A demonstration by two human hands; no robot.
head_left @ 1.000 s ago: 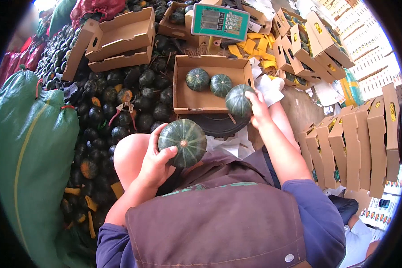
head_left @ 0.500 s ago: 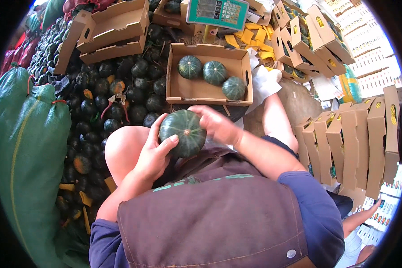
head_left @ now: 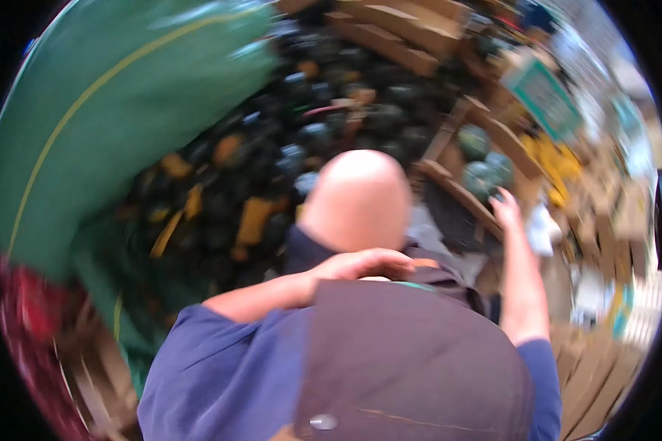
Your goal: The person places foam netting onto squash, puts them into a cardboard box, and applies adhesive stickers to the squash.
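Observation:
The picture is blurred. My right hand (head_left: 505, 206) reaches to the near side of a cardboard box (head_left: 443, 143), beside green squashes (head_left: 478, 178) inside it; whether its smeared fingers grip one cannot be made out. In my lap, my left hand (head_left: 362, 262) is open, its fingers stretched over the upper edge of my brown apron (head_left: 412, 353), below my bare knee (head_left: 357, 191). Something pale under those fingers is mostly hidden.
Dark squashes (head_left: 390, 117) are heaped beyond my knee, a large green sack (head_left: 95, 147) to their left. A teal-framed scale (head_left: 541, 99), yellow pieces (head_left: 555, 173) and cardboard boxes (head_left: 603, 213) crowd the right. Empty-looking cartons (head_left: 404, 29) lie behind the heap.
My view has swung sharply to the left. The squash my left hand held up is no longer visible in it; that hand is lower. My right hand has moved out to the box.

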